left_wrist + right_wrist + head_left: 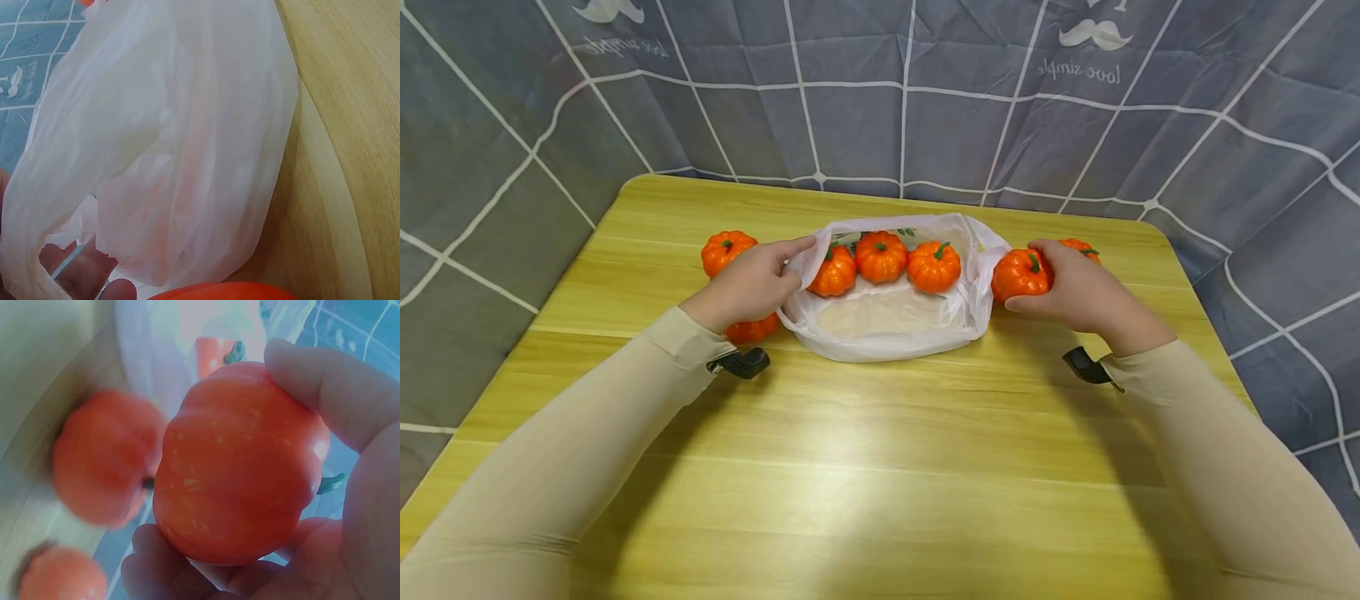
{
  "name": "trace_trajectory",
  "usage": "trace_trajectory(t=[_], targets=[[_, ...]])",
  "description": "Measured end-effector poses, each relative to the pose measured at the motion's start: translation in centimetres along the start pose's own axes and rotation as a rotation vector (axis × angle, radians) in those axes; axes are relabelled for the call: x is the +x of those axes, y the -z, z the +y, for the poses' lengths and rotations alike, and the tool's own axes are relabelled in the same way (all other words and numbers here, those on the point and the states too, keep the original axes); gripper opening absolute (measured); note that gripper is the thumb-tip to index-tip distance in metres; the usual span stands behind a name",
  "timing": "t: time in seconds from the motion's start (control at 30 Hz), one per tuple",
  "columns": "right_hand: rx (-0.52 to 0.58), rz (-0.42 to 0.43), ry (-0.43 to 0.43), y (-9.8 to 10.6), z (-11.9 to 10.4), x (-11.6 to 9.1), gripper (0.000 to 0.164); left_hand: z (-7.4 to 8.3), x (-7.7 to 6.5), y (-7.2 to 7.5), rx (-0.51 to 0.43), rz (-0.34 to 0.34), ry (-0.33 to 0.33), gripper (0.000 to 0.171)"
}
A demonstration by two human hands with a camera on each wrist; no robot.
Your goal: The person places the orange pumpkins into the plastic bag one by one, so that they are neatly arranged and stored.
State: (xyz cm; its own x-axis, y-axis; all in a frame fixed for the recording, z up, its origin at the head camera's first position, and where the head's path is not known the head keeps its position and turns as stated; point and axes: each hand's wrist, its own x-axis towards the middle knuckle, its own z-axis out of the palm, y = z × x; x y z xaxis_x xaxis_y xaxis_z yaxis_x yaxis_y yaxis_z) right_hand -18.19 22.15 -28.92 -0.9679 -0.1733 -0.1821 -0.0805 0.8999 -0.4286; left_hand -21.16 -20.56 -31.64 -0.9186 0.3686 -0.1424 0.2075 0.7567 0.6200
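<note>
Head view: saw a white bag (pixel 883 347) on the table (pixel 865 467), with mouth gaping. Took its centre as clock centre. Counted three inside: 9 o'clock pumpkin (pixel 833 273), 12 o'clock pumpkin (pixel 882 257), 2 o'clock pumpkin (pixel 933 268).

Found left hand (pixel 751 283) at 9 o'clock, pinching the bag's rim between thumb and fingers. In left wrist view, made out fingertips (pixel 120 291) past a gap in the bag; could not tell how firmly gripping.

Found right hand (pixel 1078 292) at 3 o'clock, curled round a held pumpkin (pixel 1018 273), spread to its width. Placed that just outside the rim; could not tell whether touching.

Logged loose ones: far pumpkin (pixel 726 250) past left hand, around 9; near pumpkin (pixel 752 331) between 8 and 9, partly behind left hand; outer pumpkin (pixel 1081 247) beyond right hand, around 3.

Judged chief hazard at the 3 o'clock rim: crumpled, held by neither hand, apt to fold inward or snag on a stem (pixel 1035 263), dragging or tearing the bag. Suspected a slumping mouth on any slip of the left pinch. Reckoned held pumpkin, smooth and round, liable to roll off with slackened right fingers. Thought near pumpkin easily nudged by left hand.
</note>
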Motion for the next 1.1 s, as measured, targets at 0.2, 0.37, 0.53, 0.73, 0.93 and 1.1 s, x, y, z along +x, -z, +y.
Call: trace_trajectory(t=[0.2,0.37,0.53,0.73,0.93,1.1], targets=[[0.008,-0.007,0.057,-1.0,-2.5,0.9,0.089,0.1,0.0,0.0,-0.020,-0.004,0.003,0.069],[-0.005,-0.017,0.088,-1.5,-4.1,1.4,0.088,0.0,-0.1,0.0,-0.021,-0.004,-0.002,0.069],[-0.006,-0.031,0.117,-2.2,-5.1,2.1,0.085,0.0,-0.2,0.0,-0.009,-0.002,-0.002,0.069],[-0.033,-0.055,0.120,-3.3,-6.1,2.7,0.093,0.0,-0.2,0.0,-0.016,-0.007,0.013,0.068],[-0.063,-0.082,0.132,-4.3,-6.9,3.3,0.093,0.1,-0.3,0.1,-0.011,-0.006,0.008,0.068],[-0.058,-0.102,0.135,-4.9,-7.4,3.5,0.097,0.2,-0.4,0.1,-0.003,-0.009,0.007,0.067]])
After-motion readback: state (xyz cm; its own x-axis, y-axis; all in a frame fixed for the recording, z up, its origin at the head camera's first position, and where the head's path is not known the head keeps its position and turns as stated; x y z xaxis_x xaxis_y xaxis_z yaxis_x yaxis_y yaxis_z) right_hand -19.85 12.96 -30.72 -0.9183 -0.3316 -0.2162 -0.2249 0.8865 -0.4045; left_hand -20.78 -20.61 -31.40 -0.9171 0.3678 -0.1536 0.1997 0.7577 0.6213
